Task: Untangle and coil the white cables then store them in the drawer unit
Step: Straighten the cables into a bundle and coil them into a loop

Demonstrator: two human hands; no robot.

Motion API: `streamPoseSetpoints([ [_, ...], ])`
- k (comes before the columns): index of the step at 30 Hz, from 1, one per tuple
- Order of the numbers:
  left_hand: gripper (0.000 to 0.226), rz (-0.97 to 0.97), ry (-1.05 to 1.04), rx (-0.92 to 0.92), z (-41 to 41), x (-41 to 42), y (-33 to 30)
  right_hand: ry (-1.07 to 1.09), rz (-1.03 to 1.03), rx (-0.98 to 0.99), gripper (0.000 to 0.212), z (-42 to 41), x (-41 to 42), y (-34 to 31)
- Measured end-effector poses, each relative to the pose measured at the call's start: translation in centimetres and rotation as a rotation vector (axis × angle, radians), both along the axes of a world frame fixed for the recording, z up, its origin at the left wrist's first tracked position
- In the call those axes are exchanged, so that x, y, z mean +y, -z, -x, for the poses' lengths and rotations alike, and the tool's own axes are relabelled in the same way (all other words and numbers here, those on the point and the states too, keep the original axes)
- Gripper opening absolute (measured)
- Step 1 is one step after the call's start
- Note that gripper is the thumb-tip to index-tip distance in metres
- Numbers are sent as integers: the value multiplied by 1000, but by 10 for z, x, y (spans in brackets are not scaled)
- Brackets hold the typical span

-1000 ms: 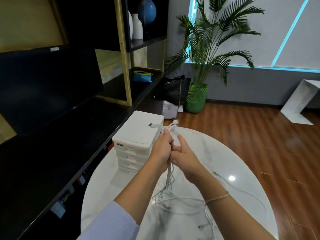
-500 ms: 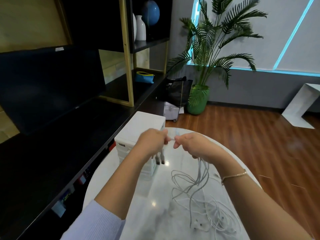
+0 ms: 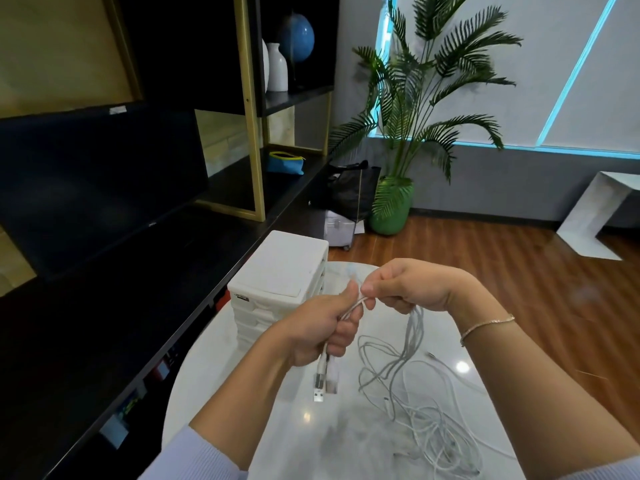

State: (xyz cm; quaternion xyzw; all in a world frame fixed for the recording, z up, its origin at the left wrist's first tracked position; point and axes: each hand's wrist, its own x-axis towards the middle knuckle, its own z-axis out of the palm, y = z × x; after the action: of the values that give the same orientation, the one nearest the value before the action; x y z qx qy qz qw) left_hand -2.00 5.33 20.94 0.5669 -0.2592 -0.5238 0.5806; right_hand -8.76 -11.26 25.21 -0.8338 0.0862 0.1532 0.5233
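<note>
Daylit window (image 3: 588,64) – glare spots on table (image 3: 277,445), dark shelving, warped edges.

Both hands are above a white round table (image 3: 242,393). The left hand (image 3: 322,330) grips white cables (image 3: 408,386), and two USB plugs (image 3: 323,384) hang below the fist. The right hand (image 3: 412,289) pinches the cables just beside it; the strands drop into a tangle on the table, perhaps several cables. A white drawer unit (image 3: 280,271) stands behind the left hand.

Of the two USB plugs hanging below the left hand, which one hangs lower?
The silver metal USB plug on the left hangs lower; its tip reaches below the paler plug beside it, both dangling from the left hand.
</note>
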Motion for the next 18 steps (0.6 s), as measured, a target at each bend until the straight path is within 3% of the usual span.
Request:
streamPoseSetpoints([
  [3,43,52,67,141,7,4,0,-22,-83,-21,24,1,-3,5],
  [7,38,90,97,168,8,8,0,22,-82,-73,27,3,-6,8],
  [13,22,161,140,86,1,20,1,28,-232,-141,15,6,-13,15],
  [18,13,139,135,-75,3,21,-1,89,-197,-165,17,1,-6,12],
])
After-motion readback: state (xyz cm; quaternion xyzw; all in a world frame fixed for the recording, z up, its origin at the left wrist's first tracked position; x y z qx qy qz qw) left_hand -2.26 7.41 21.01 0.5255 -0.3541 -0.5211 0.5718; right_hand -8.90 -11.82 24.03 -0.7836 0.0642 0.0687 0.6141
